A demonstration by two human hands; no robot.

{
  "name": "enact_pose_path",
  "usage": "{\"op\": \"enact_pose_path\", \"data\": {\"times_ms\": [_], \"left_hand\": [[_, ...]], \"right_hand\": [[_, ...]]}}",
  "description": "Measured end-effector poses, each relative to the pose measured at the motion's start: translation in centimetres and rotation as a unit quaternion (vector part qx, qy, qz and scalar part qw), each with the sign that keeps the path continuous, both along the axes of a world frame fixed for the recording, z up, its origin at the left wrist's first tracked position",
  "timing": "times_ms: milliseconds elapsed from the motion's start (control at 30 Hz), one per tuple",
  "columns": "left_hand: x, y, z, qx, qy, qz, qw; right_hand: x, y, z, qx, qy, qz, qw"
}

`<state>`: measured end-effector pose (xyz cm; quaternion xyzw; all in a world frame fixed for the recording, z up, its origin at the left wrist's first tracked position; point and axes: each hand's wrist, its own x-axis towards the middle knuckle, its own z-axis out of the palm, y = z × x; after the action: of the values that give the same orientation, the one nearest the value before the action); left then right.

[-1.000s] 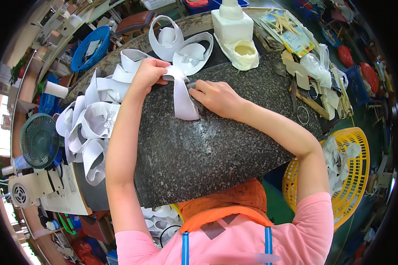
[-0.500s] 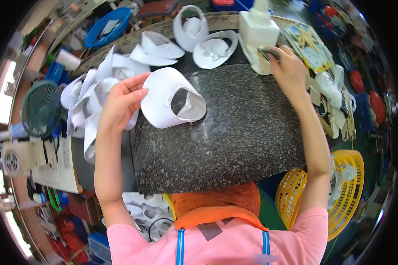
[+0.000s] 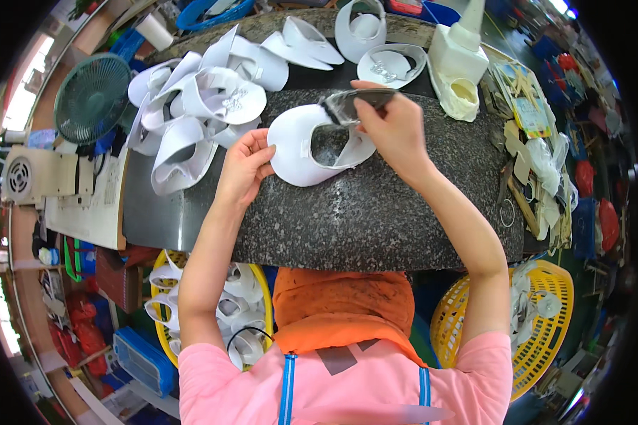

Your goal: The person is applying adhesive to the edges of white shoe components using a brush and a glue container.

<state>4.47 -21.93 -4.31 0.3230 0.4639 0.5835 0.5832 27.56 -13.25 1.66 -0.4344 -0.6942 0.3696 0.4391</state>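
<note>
My left hand (image 3: 248,161) pinches the rounded edge of a white shoe upper (image 3: 295,150) between thumb and fingers, above the dark speckled slab (image 3: 375,205). The upper's oval opening faces up. My right hand (image 3: 395,129) grips a dark, flat, brush-like tool (image 3: 343,107) whose edge is over the upper's far rim; whether it touches is unclear. Behind it stands a white squared container (image 3: 457,60) with a nozzle. At its base is a cream pouch (image 3: 463,98) with a yellowish opening. Left of my left hand are heaped white uppers (image 3: 184,157).
Several more uppers (image 3: 391,67) line the slab's far side, one with shiny stones. A green fan (image 3: 92,98) stands at left. Scraps and plastic bags (image 3: 545,161) crowd the right. Yellow baskets (image 3: 556,312) flank me below the table edge, the left one holding uppers.
My right hand has brought the tool from the cream pouch left to the upper. My left hand still holds the upper, now nearer the slab's middle. The whole view has shifted.
</note>
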Motion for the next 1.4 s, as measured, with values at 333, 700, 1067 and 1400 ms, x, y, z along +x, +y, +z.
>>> {"op": "enact_pose_path", "data": {"times_ms": [333,700,1067,1400], "left_hand": [[-2.8,-9.1,1.6,0.024,-0.078,0.117,0.990],[-10.1,-38.7,0.7,-0.198,0.072,0.356,0.910],[-3.8,-48.4,-26.0,-0.465,0.011,0.310,0.829],[-6.3,-24.6,-3.5,-0.112,0.405,0.213,0.882]], "right_hand": [[2.8,-6.8,-0.5,-0.001,-0.042,0.062,0.997],[5.4,-6.4,-2.4,-0.009,-0.066,0.088,0.994],[6.7,-7.0,-1.8,-0.002,-0.117,0.106,0.987],[10.0,-5.0,-0.7,-0.065,-0.112,0.026,0.991]]}}
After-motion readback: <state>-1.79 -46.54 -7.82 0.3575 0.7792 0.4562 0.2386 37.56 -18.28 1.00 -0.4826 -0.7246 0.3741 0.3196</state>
